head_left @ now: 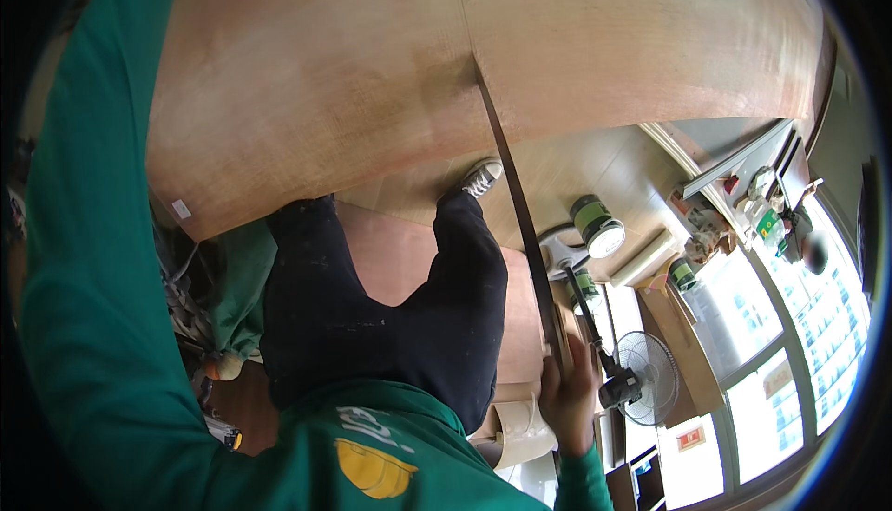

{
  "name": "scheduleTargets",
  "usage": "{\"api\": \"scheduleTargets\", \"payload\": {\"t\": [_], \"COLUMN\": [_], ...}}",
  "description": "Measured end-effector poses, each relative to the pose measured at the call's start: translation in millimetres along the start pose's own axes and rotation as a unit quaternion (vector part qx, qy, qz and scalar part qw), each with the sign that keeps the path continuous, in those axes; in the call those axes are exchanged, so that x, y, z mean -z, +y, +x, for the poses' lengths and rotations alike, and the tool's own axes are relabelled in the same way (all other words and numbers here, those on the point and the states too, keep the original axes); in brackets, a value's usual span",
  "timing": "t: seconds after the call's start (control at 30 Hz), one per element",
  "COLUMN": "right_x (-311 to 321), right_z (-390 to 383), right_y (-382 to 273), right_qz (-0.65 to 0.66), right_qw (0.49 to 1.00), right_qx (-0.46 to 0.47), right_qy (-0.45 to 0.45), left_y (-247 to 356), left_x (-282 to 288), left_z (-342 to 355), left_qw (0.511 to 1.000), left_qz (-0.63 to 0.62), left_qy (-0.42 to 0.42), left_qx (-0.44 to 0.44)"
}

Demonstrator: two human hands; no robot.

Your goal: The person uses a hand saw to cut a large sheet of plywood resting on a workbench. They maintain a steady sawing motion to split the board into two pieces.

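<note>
In my right hand (569, 398) is the handle of a handsaw, with the fingers closed around it. The long dark saw blade (520, 204), seen nearly edge-on, runs up and away to a large reddish-brown plywood sheet (325, 74). Its far end sits in a narrow slit at the sheet's near edge. From there a thin straight line continues across the wood toward the top. My left arm (88, 260), in a green sleeve, reaches up along the left side over the sheet; the hand itself is out of the picture.
My shoe (482, 176) stands on the floor under the sheet's edge, close to the blade. To the right are paint cans (595, 225), a standing fan (648, 376) and a cardboard box (683, 348). Bottles (769, 223) stand near the windows. Green cloth (243, 293) hangs at left.
</note>
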State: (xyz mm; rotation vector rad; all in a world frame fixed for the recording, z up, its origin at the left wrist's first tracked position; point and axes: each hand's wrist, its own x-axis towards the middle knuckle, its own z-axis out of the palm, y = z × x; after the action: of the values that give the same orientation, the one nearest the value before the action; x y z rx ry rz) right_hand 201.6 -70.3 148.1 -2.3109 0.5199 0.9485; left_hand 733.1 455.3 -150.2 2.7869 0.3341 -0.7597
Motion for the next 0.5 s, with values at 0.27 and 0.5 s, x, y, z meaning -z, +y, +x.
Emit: {"api": "scheduleTargets", "payload": {"t": [0.27, 0.5], "right_x": [-79.7, 17.3], "right_z": [177.1, -3.8], "right_y": [-28.4, -13.8], "right_qz": [0.080, 0.000], "right_qw": [0.992, 0.999], "right_qx": [0.073, -0.037], "right_qy": [0.060, -0.015], "left_y": [-5.4, -10.8], "left_x": [-17.7, -7.2], "left_z": [31.4, 22.9], "left_qw": [0.999, 1.000], "left_qz": [0.043, -0.001], "left_qy": [0.005, -0.003], "left_qx": [0.003, 0.005]}}
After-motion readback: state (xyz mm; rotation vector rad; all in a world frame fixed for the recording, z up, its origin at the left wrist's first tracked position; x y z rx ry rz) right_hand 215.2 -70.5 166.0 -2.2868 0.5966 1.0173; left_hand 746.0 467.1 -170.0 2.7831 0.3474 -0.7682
